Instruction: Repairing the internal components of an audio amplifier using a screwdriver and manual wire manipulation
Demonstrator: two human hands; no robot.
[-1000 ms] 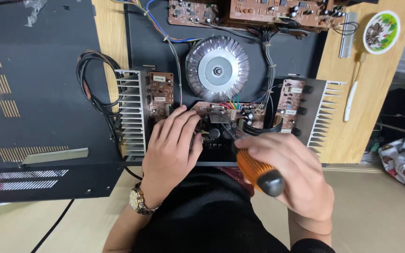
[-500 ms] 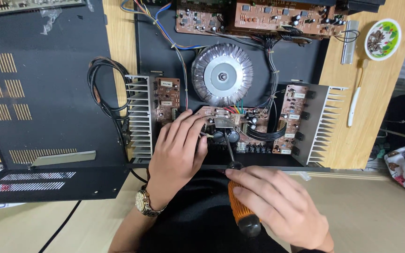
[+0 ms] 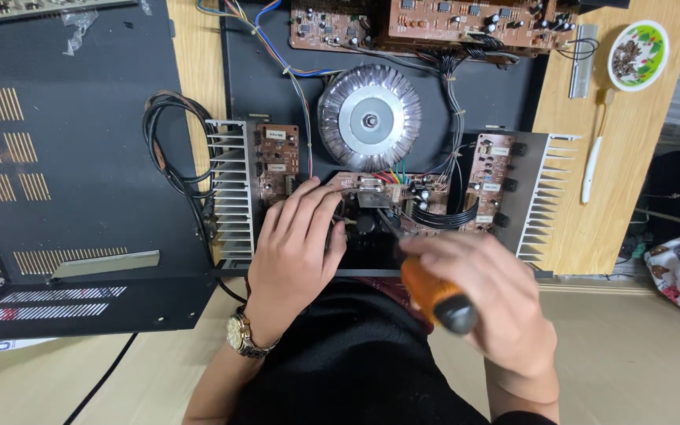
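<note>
An opened black amplifier chassis (image 3: 269,86) lies on a wooden table, with a round silver transformer (image 3: 369,118) in its middle. My left hand (image 3: 297,248), wearing a gold wristwatch, rests fingers-down on the front circuit board (image 3: 371,193). My right hand (image 3: 485,295) grips an orange-handled screwdriver (image 3: 434,295) with a black butt. Its shaft points up and left toward the board's near edge; the tip is hidden in blur. Finned heat sinks (image 3: 230,193) flank the board, each with a small brown board beside it.
The removed black vented cover (image 3: 64,157) lies to the left, with a coiled black cable (image 3: 168,149) at its edge. More circuit boards (image 3: 466,24) sit at the chassis back. On the right lie a small dish of screws (image 3: 637,55), a white tool (image 3: 592,169) and a metal strip (image 3: 582,59).
My right hand has shifted with the screwdriver, now blurred in motion, handle lifted back toward the board. My left hand stays on the board. The view has drifted slightly.
</note>
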